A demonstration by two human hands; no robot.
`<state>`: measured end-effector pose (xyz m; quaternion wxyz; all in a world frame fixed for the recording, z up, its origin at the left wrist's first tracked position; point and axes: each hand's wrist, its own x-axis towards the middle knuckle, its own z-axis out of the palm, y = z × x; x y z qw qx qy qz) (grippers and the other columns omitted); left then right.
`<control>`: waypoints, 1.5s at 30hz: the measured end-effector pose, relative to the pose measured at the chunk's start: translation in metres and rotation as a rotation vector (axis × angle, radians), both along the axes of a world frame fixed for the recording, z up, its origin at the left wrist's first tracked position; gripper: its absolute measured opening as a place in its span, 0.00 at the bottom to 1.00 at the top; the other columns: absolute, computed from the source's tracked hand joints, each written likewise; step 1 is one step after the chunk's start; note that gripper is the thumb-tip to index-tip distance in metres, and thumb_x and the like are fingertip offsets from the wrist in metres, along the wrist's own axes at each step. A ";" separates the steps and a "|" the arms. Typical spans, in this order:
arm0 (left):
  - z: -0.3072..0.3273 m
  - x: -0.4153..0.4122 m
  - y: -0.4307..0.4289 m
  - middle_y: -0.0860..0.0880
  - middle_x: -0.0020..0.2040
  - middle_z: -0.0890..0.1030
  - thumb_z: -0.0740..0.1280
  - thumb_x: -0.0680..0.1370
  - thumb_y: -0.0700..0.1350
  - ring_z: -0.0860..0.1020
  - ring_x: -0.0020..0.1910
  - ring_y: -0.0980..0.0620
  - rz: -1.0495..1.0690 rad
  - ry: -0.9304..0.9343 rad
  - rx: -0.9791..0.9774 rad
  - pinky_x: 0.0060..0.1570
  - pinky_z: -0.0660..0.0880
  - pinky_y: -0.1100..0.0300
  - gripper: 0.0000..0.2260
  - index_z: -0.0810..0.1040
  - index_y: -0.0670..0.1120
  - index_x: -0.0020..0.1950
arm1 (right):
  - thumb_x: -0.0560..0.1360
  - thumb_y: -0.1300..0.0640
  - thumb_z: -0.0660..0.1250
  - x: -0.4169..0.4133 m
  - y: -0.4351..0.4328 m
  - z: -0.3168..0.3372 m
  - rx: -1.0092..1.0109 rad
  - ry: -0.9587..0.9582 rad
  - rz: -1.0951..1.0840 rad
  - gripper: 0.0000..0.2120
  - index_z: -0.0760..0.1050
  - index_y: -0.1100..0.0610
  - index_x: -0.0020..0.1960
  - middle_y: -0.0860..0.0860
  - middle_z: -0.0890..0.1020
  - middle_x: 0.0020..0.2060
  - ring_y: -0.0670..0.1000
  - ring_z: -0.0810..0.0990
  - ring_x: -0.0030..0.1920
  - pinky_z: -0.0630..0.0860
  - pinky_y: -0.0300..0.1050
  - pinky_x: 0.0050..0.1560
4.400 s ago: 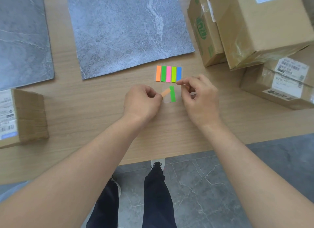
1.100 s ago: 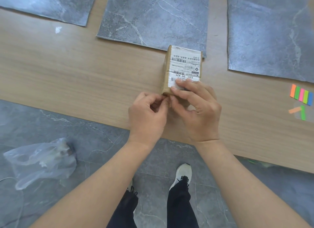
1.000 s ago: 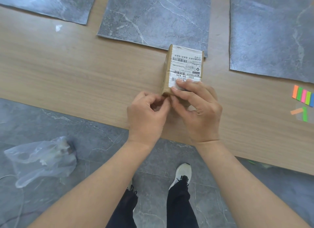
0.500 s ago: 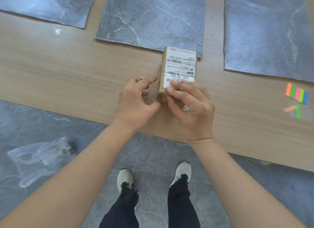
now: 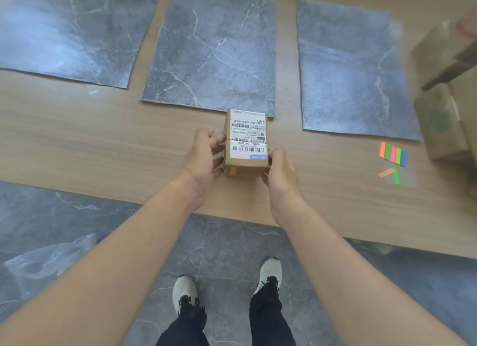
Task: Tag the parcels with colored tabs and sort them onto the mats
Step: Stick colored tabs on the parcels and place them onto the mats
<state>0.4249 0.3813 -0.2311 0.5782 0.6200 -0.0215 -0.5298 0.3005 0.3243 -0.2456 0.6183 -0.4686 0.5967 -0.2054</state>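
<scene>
- A plastic bag [image 5: 49,258] lies on the tiled floor, far left.
- The left hand [image 5: 204,157] grips the parcel's left side, fingers curled against it.
- The parcel [image 5: 246,142], an orange tab [image 5: 233,170] stuck on its near face, is held just in front of the middle mat [image 5: 214,49] on the wooden table [image 5: 103,139].
- The right hand [image 5: 280,175] clasps its right side.
- Spare colored tabs [image 5: 392,153] lie beside blurred boxes [image 5: 444,118], far right.
</scene>
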 end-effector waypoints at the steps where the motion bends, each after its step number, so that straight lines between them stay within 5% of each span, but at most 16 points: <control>1: 0.003 0.000 0.001 0.51 0.50 0.83 0.50 0.83 0.57 0.78 0.49 0.50 -0.004 -0.017 0.014 0.50 0.71 0.56 0.23 0.80 0.48 0.62 | 0.79 0.49 0.54 0.001 0.001 0.005 -0.008 -0.005 0.010 0.20 0.83 0.50 0.41 0.48 0.88 0.49 0.50 0.81 0.52 0.76 0.50 0.63; 9: 0.056 0.028 0.015 0.52 0.53 0.84 0.50 0.83 0.59 0.78 0.49 0.51 -0.033 -0.107 -0.027 0.52 0.73 0.55 0.24 0.82 0.50 0.61 | 0.83 0.54 0.55 0.027 0.013 0.061 -0.071 -0.075 -0.001 0.19 0.82 0.52 0.43 0.44 0.86 0.40 0.44 0.80 0.41 0.77 0.41 0.52; 15: 0.112 0.067 0.037 0.52 0.57 0.83 0.51 0.83 0.59 0.79 0.53 0.50 -0.056 -0.173 -0.059 0.61 0.73 0.51 0.22 0.80 0.50 0.63 | 0.82 0.52 0.54 0.063 0.035 0.117 -0.104 -0.096 0.036 0.19 0.84 0.54 0.50 0.48 0.88 0.48 0.47 0.81 0.47 0.78 0.44 0.56; 25: 0.196 0.137 0.040 0.53 0.48 0.84 0.52 0.84 0.57 0.80 0.43 0.53 -0.001 -0.268 -0.099 0.49 0.74 0.55 0.19 0.80 0.49 0.57 | 0.75 0.46 0.56 0.137 0.023 0.188 -0.130 -0.199 0.080 0.21 0.81 0.59 0.49 0.51 0.88 0.51 0.53 0.82 0.49 0.78 0.51 0.59; 33: 0.181 0.193 0.003 0.55 0.41 0.85 0.54 0.84 0.55 0.80 0.46 0.51 0.145 -0.332 -0.062 0.61 0.74 0.52 0.18 0.81 0.49 0.59 | 0.82 0.55 0.54 0.204 -0.028 0.168 -0.112 -0.274 0.256 0.18 0.83 0.52 0.45 0.46 0.89 0.45 0.48 0.84 0.48 0.79 0.48 0.60; 40: 0.163 0.245 -0.027 0.52 0.48 0.85 0.54 0.83 0.56 0.80 0.49 0.51 0.160 -0.296 -0.054 0.59 0.74 0.54 0.20 0.81 0.48 0.61 | 0.81 0.52 0.56 0.265 -0.071 0.152 -0.095 -0.198 0.315 0.17 0.82 0.51 0.44 0.45 0.88 0.46 0.49 0.84 0.50 0.78 0.50 0.61; 45: 0.149 0.307 -0.062 0.58 0.40 0.85 0.55 0.83 0.55 0.81 0.49 0.52 0.118 -0.268 -0.056 0.58 0.76 0.52 0.17 0.82 0.50 0.57 | 0.81 0.50 0.57 0.325 -0.106 0.134 -0.061 -0.149 0.290 0.15 0.82 0.51 0.49 0.46 0.88 0.48 0.49 0.83 0.52 0.78 0.48 0.60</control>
